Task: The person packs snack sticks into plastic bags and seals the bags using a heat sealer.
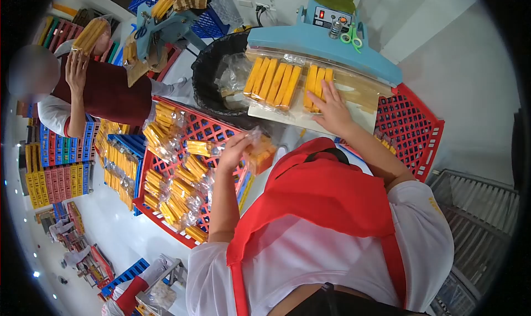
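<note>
Fingers of your right hand (336, 116) lie spread, palm down, over the near end of a yellow stick bundle (313, 84), gripping nothing. Light, even pressure should square those sticks without bending them. Your left hand (234, 151) is closed on the gathered plastic of a clear bag (260, 154) with orange-yellow pieces inside; a relaxed pinch would spare the film a tear. Just left of the yellow stick bundle, bagged sticks (272, 82) lie side by side on the counter (362, 116), against the blue bar sealer (326, 50). Smooth, uncreased film there would suit the bar best. Beyond your left hand, a red crate (207, 122) holds more stick packs (182, 190).
</note>
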A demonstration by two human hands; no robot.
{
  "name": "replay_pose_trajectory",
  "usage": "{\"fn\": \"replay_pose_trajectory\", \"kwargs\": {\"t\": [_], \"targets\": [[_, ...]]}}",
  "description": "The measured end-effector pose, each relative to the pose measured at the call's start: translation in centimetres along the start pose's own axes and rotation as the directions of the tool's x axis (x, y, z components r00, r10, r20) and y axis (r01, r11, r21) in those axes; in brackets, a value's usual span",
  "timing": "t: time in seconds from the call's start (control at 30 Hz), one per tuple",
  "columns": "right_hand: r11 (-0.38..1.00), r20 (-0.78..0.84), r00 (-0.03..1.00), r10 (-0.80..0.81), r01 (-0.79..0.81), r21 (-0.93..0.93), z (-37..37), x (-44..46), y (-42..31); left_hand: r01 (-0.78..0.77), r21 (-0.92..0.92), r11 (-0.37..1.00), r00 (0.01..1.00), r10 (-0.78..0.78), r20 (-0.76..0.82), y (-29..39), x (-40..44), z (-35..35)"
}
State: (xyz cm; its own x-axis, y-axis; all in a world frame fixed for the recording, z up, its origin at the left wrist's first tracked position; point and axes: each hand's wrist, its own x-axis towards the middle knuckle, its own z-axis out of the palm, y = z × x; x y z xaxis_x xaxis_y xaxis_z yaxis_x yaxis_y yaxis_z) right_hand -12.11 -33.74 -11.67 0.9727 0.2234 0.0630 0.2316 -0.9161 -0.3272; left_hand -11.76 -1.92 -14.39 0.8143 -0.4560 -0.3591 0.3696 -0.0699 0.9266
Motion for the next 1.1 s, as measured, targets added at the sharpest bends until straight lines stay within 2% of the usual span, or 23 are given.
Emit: {"fn": "replay_pose_trajectory", "kwargs": {"t": [0.13,0.23,0.3,0.4,0.47,0.5,0.57,0.67,0.87,1.1], "targets": [[0.999,0.035,0.999,-0.010,0.008,0.037,-0.6,-0.2,0.7,0.051,0.152,0.987,0.988,-0.073,0.139,2.2,4.6,3.3],[0.997,0.023,0.999,-0.022,0.021,0.071,-0.3,-0.2,1.0,-0.034,0.090,0.995,0.986,0.019,0.164,2.3,6.8,4.9],[0.995,0.016,1.000,-0.023,0.021,0.101,0.0,-0.2,1.1,-0.014,0.082,0.996,0.986,0.000,0.166,2.8,7.3,5.9],[0.995,0.008,1.000,-0.030,0.029,0.095,0.1,-0.3,1.3,0.121,0.120,0.985,0.984,-0.135,0.117,4.1,7.3,6.4],[0.988,-0.074,0.997,0.036,-0.024,0.154,-0.1,-0.4,1.2,0.003,0.103,0.995,0.987,-0.020,0.160,3.7,7.4,6.0],[0.987,-0.076,0.996,0.041,-0.029,0.155,0.2,-0.2,1.2,0.005,0.106,0.994,0.986,-0.022,0.165,3.6,7.5,5.9],[0.839,-0.122,0.946,0.299,-0.200,0.506,1.4,0.2,1.4,0.003,0.023,1.000,0.998,-0.004,0.056,3.0,7.3,5.6],[0.781,-0.125,0.948,0.291,-0.160,0.604,4.1,1.2,1.8,0.000,0.016,1.000,0.998,-0.001,0.057,1.7,7.5,4.9],[0.753,-0.120,0.932,0.343,-0.196,0.629,4.6,2.1,0.7,-0.090,0.122,0.988,0.990,0.075,0.123,1.6,8.2,4.8],[0.774,-0.179,0.929,0.322,-0.150,0.615,4.2,1.7,0.1,-0.088,0.153,0.984,0.991,0.071,0.112,1.7,8.4,4.9]]}}
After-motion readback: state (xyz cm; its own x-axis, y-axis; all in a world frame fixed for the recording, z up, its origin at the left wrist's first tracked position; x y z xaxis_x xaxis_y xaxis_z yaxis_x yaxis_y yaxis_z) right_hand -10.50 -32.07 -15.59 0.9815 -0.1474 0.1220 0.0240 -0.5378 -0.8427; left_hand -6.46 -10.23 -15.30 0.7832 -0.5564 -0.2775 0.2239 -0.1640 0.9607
